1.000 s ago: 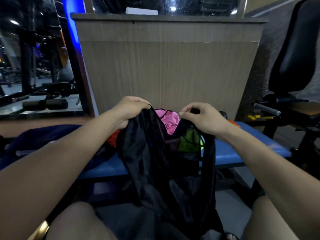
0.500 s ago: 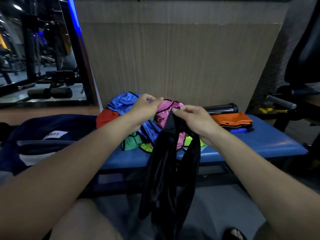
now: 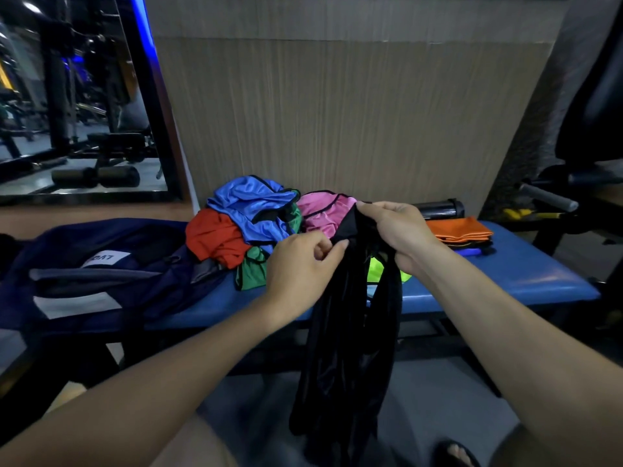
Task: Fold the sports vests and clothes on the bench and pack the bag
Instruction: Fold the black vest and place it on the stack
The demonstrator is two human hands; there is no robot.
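Observation:
A black vest (image 3: pixel 347 338) hangs in front of the blue bench (image 3: pixel 505 274), bunched into a long strip. My right hand (image 3: pixel 397 234) grips its top edge. My left hand (image 3: pixel 303 261) pinches the same edge just to the left. Behind my hands lies a loose pile of vests: blue (image 3: pixel 253 203), red (image 3: pixel 212 237), green (image 3: pixel 251 273), pink (image 3: pixel 320 210) and neon yellow (image 3: pixel 376 269). A folded orange vest (image 3: pixel 458 229) sits on the bench at the right. The dark blue bag (image 3: pixel 101 264) lies on the bench's left end.
A black bottle (image 3: pixel 438 207) lies behind the orange vest against a wood-panel wall (image 3: pixel 337 112). A mirror with gym equipment (image 3: pixel 77 129) fills the left. A black machine seat (image 3: pixel 593 129) and grey handle (image 3: pixel 546 197) stand at the right. My knees and a sandalled foot (image 3: pixel 455 453) are below.
The black vest went from spread wide between my hands to gathered in a narrow hanging strip. My left hand slid down and right, close beside my right hand.

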